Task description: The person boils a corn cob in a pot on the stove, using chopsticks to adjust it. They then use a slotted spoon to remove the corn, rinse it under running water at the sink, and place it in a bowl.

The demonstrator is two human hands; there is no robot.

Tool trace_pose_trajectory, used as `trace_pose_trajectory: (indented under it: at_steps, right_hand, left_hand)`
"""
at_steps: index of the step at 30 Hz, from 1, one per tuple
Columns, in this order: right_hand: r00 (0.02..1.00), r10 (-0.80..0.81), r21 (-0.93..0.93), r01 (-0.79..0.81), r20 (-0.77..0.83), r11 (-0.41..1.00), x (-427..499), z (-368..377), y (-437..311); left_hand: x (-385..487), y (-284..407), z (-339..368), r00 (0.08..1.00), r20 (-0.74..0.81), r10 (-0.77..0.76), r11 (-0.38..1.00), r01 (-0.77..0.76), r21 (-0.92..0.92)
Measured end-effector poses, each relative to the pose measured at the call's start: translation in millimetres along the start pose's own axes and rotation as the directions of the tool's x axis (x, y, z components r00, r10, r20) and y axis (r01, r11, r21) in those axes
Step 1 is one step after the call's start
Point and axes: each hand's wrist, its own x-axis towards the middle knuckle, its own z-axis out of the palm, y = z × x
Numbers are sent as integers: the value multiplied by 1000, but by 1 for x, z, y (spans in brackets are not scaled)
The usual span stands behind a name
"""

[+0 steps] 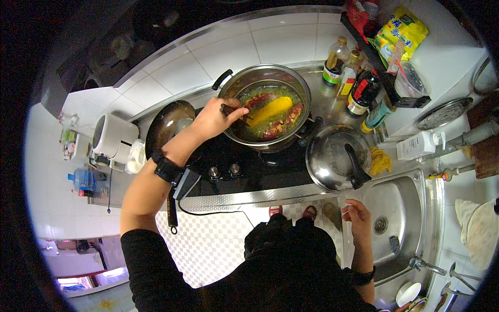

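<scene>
In my left hand [220,117] are dark chopsticks [228,111], held over the left part of a two-handled steel pot [269,68]. Their tips point down into the pot beside a yellow corn cob [271,111]. Two mottled red and yellow pieces, seemingly corn cobs, lie on either side of it in greenish liquid; one [261,99] is above it, the other [282,124] below. My right hand [356,214] hangs near the sink's left edge with loosely bent fingers and nothing in it. A steel lid [327,167] with a black handle lies right of the hob.
A dark wok [165,124] stands left of the pot on the black hob [249,175]. Sauce bottles [362,91] stand at the back right. A yellow cloth [380,160] lies beside the lid, above the steel sink [397,206]. A white appliance [113,134] is at the left.
</scene>
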Motion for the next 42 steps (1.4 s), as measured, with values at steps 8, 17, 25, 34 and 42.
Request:
trace_pose_trajectory:
  at_steps: [8, 17, 25, 34, 42]
  right_hand:
    - [1000, -13, -20, 13, 22, 1000, 2, 4, 0]
    - [998, -53, -39, 54, 28, 998, -4, 3, 0]
    - [997, -75, -1, 75, 8, 997, -8, 1, 10]
    - [997, -66, -4, 66, 48, 998, -3, 3, 12]
    - [994, -77, -44, 80, 76, 996, 5, 12, 4]
  left_hand:
    - [40, -54, 14, 895, -73, -440, 792, 349, -500]
    - [71, -56, 60, 845, -268, -463, 855, 346, -386]
    - [46, -18, 60, 914, -395, -95, 995, 99, -11]
    - [34, -9, 30, 899, -348, -264, 952, 185, -245]
    - [41, -31, 49, 864, -369, -342, 938, 290, -192]
